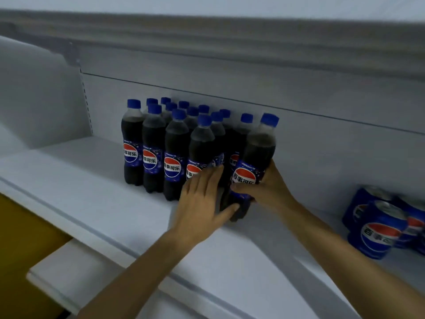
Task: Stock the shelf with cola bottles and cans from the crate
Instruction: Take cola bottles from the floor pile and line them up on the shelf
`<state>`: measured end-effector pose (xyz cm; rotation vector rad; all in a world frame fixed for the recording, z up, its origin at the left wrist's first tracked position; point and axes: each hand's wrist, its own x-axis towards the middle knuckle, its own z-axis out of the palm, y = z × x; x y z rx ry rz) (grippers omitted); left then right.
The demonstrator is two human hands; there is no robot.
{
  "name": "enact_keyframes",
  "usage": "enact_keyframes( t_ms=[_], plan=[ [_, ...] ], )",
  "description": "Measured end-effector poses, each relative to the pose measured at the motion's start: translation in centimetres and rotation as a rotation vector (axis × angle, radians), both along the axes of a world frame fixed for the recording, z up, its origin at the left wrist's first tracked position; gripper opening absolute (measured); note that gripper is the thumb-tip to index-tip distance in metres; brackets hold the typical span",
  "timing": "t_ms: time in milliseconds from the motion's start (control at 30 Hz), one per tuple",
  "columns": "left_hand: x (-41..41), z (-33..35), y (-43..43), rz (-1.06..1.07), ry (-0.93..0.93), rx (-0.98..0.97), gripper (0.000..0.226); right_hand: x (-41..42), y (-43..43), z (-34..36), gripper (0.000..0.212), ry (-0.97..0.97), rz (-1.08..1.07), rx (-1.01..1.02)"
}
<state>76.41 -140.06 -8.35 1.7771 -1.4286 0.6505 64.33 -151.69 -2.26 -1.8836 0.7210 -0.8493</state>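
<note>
Plastic cola bottle (259, 146) (blue-capped) in right hand (273, 189), left hand (197, 199) flat

Place: a shop is showing here.
Evidence: identical cola bottles (151, 143) and cans (379, 231) are standing grouped on white slotted shelving (92, 180).

a cluster of dark cola bottles (172, 162) with blue caps and blue labels stands upright in rows toward the back of the white shelf (92, 192). one tilted bottle (257, 155) sits at the cluster's right edge, the right hand (271, 187) gripping its lower half. blue cans (379, 229) stand grouped well apart to the right.
</note>
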Motion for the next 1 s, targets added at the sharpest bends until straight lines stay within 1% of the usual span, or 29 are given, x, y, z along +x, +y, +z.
enact_keyframes(
  t_ms=[67,133,233,300,333,400,467,500,633,733,833,933,1000],
  plan=[
    [2.6,0.0,-0.5,0.046,-0.243,-0.041,0.078,1.6,-1.5,-0.8,0.093,0.037,-0.045,-0.035],
    [4.2,-0.3,-1.1,0.027,-0.422,-0.04,0.074,3.0,-2.5,-1.2,0.09,0.07,-0.079,-0.055],
    [5.7,-0.7,-2.0,-0.024,-0.546,-0.036,0.063,4.7,-3.7,-1.7,0.087,0.138,-0.112,-0.126],
    [5.7,-1.2,-2.5,-0.069,-0.59,-0.046,0.051,5.4,-4.2,-2.1,0.089,0.149,-0.15,-0.154],
    [5.4,-1.6,-2.8,-0.116,-0.587,-0.058,0.044,5.7,-4.3,-2.3,0.088,0.134,-0.174,-0.16],
    [4.5,-2.4,-3.2,-0.242,-0.486,-0.059,0.036,6.1,-4.1,-2.5,0.085,0.082,-0.197,-0.156],
    [3.8,-3.1,-3.6,-0.32,-0.37,-0.009,0.043,6.3,-3.8,-2.8,0.085,0.044,-0.193,-0.139],
    [3.6,-3.4,-3.9,-0.331,-0.357,0.018,0.045,6.3,-3.7,-3.0,0.084,0.036,-0.199,-0.134],
    [3.3,-4.1,-4.8,-0.288,-0.437,0.084,0.037,6.0,-3.3,-3.9,0.073,0.025,-0.24,-0.138],
    [3.4,-4.6,-5.1,-0.304,-0.425,0.073,0.031,5.9,-3.1,-3.9,0.068,0.058,-0.256,-0.128],
    [3.7,-4.5,-5.0,-0.307,-0.421,0.095,0.032,6.2,-2.5,-3.9,0.065,0.074,-0.308,-0.119],
    [3.8,-4.2,-4.9,-0.328,-0.401,0.175,0.036,6.7,-1.2,-3.6,0.07,0.096,-0.369,-0.101],
    [3.8,-4.1,-4.8,-0.359,-0.359,0.218,0.037,6.6,0.0,-3.3,0.08,0.137,-0.396,-0.066]
  ],
)
